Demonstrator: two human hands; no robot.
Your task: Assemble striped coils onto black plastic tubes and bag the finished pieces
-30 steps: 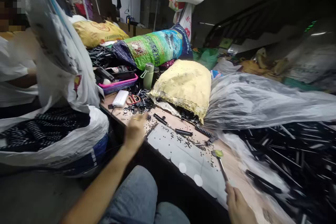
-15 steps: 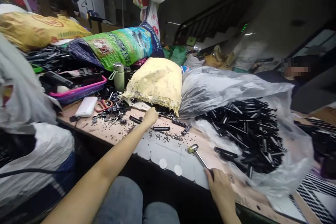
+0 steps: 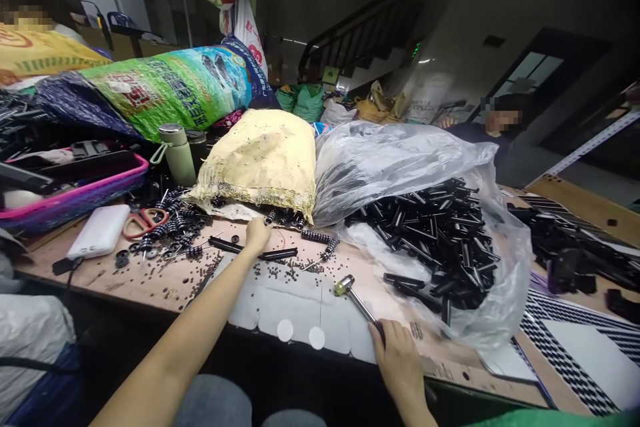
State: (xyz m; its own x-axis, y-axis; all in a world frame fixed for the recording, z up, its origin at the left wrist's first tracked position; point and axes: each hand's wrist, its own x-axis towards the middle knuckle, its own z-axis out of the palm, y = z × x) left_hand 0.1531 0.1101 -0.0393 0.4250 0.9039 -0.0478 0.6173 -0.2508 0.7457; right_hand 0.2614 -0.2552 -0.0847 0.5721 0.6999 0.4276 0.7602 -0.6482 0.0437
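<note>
My right hand (image 3: 401, 361) is wrapped around the handle of a small hammer (image 3: 364, 305), its head lying over the grey mat on the bench. My left hand (image 3: 259, 237) reaches to the mouth of a yellow woven sack (image 3: 263, 153), fingers closed beside black ribbed pieces that spill from it. What the fingertips hold, if anything, is hidden. A black bar (image 3: 280, 254) lies just right of my left wrist. Further right, a black ribbed rod (image 3: 316, 236) rests on the bench. Tiny dark bits are scattered over the mat (image 3: 295, 300).
A clear plastic bag (image 3: 510, 280) spills many black tubes (image 3: 430, 227) on the right. Scissors (image 3: 145, 222), a white power bank (image 3: 100, 230), a green flask (image 3: 178, 155) and a pink-rimmed basket (image 3: 100, 185) stand left. A person (image 3: 487, 125) is behind the bag.
The view has turned to the right, so the bench things sit further left. My left hand stays at the sack's mouth, and my right hand keeps hold of the hammer.
</note>
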